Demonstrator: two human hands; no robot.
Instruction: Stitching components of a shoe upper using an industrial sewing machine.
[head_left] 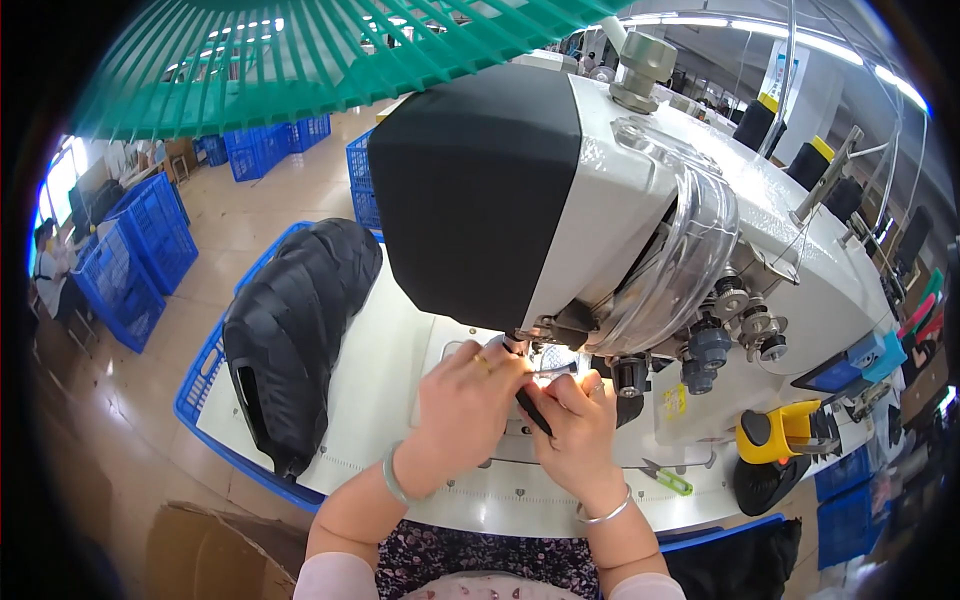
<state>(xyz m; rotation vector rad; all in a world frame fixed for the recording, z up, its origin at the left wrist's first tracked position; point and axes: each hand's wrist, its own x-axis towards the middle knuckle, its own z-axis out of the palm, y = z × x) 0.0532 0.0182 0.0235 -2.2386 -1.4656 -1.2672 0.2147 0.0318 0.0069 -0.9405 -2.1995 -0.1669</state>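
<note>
Both my hands are under the head of a white and black sewing machine, close to its lit needle area. A narrow black strip, apparently fabric, runs between them. My left hand has its fingers bent and closed on the strip's far end beside the needle. My right hand pinches the strip from the right, thumb and fingers together. The fingertips and the far end of the strip are partly hidden by the machine and the glare. Right of my right wrist lie green-handled thread snips on the white table.
A black quilted piece lies on the table's left, beside a blue crate. A yellow and black holder stands at the right. Thread tension knobs jut from the machine. A green slatted plastic thing hangs overhead.
</note>
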